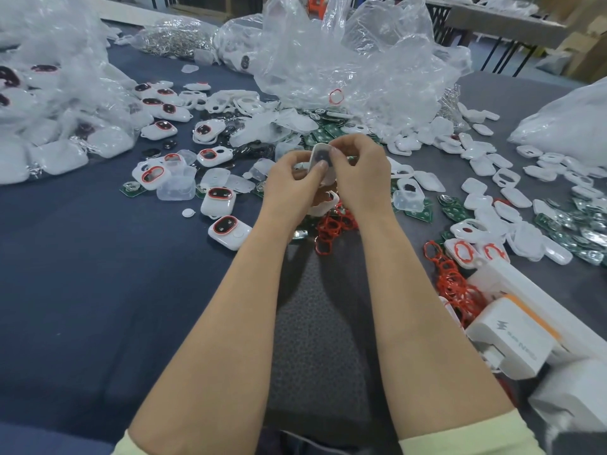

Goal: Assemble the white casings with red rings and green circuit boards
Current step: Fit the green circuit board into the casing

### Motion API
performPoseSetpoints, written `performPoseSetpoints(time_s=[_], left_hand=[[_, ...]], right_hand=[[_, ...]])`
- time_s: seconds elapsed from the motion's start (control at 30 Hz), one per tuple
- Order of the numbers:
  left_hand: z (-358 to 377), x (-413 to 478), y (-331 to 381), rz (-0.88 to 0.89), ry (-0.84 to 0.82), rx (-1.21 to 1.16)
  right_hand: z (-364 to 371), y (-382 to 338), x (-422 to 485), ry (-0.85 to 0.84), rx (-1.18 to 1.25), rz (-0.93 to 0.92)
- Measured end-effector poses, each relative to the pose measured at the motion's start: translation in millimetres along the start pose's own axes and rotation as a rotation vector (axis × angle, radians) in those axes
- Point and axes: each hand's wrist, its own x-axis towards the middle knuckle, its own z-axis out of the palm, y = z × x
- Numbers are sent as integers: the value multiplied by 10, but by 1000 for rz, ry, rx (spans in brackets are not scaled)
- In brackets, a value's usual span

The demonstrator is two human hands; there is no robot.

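Note:
Both my hands hold one white casing (319, 153) up above the middle of the table; a dark round part shows in its opening. My left hand (292, 183) grips it from the left with the thumb on its face, and my right hand (359, 172) pinches it from the right. Another white casing (323, 203) lies just under my hands. Loose red rings (331, 228) are piled right below, with more red rings (453, 284) to the right. Green circuit boards (320, 134) lie behind my hands. Finished casings with red rings (226, 229) lie to the left.
Crumpled clear plastic bags (345, 60) fill the back of the table, and bagged casings (49, 110) sit far left. Loose white shells (486, 165) and more green boards (578, 224) cover the right side. White boxes (512, 336) stand at the near right edge.

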Motion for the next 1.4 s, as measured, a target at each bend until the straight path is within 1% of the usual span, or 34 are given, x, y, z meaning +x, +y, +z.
performPoseSetpoints(time_s=[0.1,0.17,0.2,0.27,0.33,0.37,0.47,0.53,0.6,0.63,0.7,0.8,0.87,0.93,1.0,1.07,1.13,1.23,1.3,1.4], left_hand=[[17,-15,30,-20,12,-7],[-3,-6,68,-4,67,-52],[-34,7,96,7,124,-105],[-129,42,152,29,315,-212],[-228,73,184,60,519,-320],[-261,89,191,78,585,-375],[-292,104,197,101,662,-450],[-293,96,202,95,682,-460],[-292,92,200,91,690,-462],[-292,91,195,89,689,-458],[-290,91,185,81,682,-448],[-282,104,172,79,669,-416],[-273,112,158,87,651,-367],[-251,116,143,93,600,-293],[-220,102,134,89,487,-214],[-168,68,129,67,327,-187],[-115,43,120,56,225,-123],[-75,19,111,19,146,-92],[-74,3,122,-55,49,-151],[-66,-13,127,-167,-83,-265]], right_hand=[[0,-27,10,-41,12,25],[-6,-49,14,-44,51,52],[-11,-62,12,-40,69,61],[-16,-79,0,-47,47,51],[0,-100,-40,-106,-18,3],[23,-119,-66,-153,-55,-29],[159,-187,-142,-300,-201,-112],[294,-216,-163,-385,-404,-155],[413,-224,-186,-441,-628,-126],[458,-224,-201,-452,-693,-96],[527,-213,-222,-438,-725,-79],[548,-225,-221,-406,-677,-83],[486,-228,-197,-397,-537,-62],[350,-213,-165,-362,-294,-15],[166,-167,-129,-284,-65,58],[-8,-78,-110,-213,130,138],[-120,12,-118,-180,273,206],[-155,125,-142,-171,354,253],[-131,156,-151,-148,392,258],[-86,165,-154,-64,451,262]])
